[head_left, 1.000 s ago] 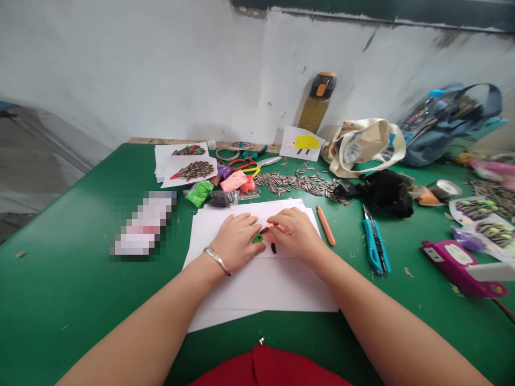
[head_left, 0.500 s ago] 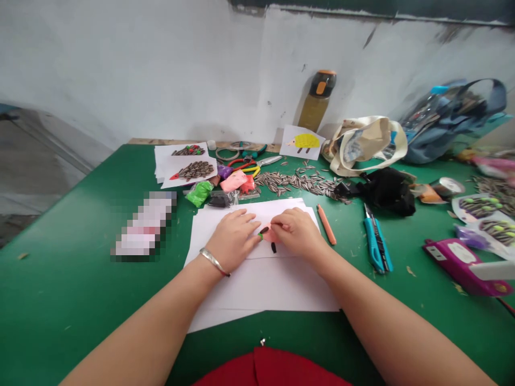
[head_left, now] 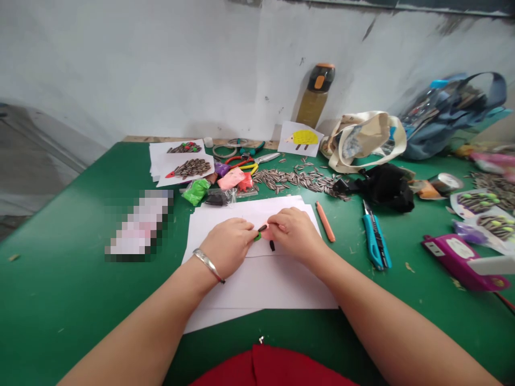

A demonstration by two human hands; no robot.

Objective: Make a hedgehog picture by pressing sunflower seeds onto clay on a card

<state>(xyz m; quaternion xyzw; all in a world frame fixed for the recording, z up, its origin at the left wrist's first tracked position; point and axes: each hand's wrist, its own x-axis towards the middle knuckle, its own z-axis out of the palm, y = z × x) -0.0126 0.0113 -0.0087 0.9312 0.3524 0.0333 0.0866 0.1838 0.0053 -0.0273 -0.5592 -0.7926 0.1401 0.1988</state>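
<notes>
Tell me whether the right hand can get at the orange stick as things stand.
Probably yes: the orange stick lies close beside the right hand, with nothing visible standing between them, though that hand is at the pink piece.

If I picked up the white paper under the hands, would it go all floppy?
The white paper looks thin, so a sheet would probably bend and flop. Its edges don't line up, so the sheets might slide apart if pushed. The small black piece lies on top, so it may slip off if the paper tilts.
</notes>
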